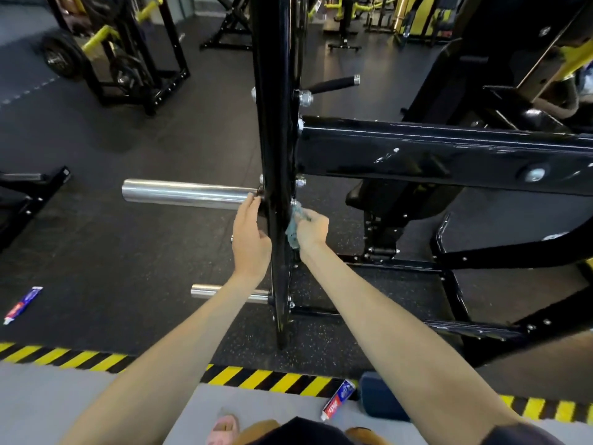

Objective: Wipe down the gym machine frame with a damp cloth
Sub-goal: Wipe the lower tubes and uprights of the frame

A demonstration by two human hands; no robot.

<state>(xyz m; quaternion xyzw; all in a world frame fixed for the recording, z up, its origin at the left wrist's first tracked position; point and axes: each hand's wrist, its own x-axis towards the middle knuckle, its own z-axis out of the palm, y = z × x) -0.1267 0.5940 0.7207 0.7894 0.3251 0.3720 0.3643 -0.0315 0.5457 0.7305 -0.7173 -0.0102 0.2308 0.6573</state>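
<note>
A glossy black upright post [274, 130] of the gym machine frame stands in the middle of the head view, with a black crossbeam [433, 155] running off to the right. My right hand [310, 231] grips a crumpled pale blue cloth [293, 228] and presses it against the right side of the post, just below a bolt. My left hand [250, 240] rests against the post's left side with its fingers nearly straight, the fingertips up by the root of a chrome plate peg [186, 194].
A second, shorter chrome peg [229, 293] sticks out left lower down the post. Tubes lie on the floor at left [21, 305] and near my feet [338, 399], beside a dark blue block [382, 396]. Yellow-black hazard tape [272, 379] edges the rubber mat. Other machines stand behind.
</note>
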